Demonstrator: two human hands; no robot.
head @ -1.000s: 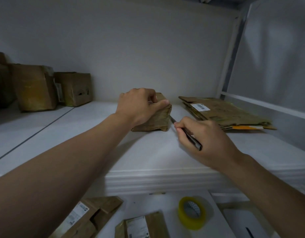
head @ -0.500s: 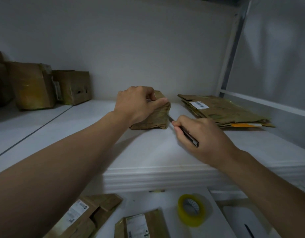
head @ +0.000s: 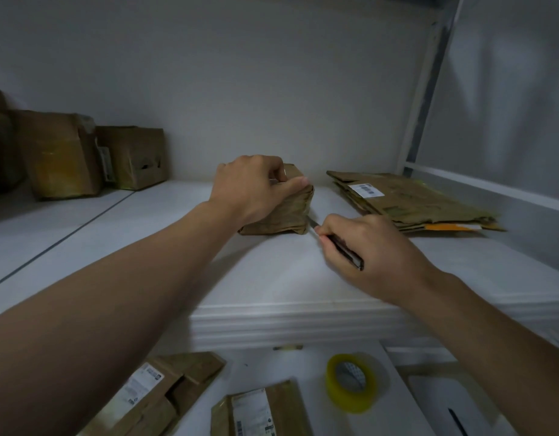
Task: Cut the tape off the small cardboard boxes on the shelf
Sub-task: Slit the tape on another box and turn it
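Box (head: pixel 287 215) sits on the shelf (head: pixel 272 278); your left hand (head: pixel 250 187) grips its top, while your right hand (head: pixel 372 250) grips a knife (head: pixel 347 251), blade tip at its right edge.

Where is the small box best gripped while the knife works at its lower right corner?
Across its top, from above and the left, as the left hand grips it: the small box sits flat on the shelf, and the knife in the right hand meets its lower right corner, so fingers up there likely stay clear.
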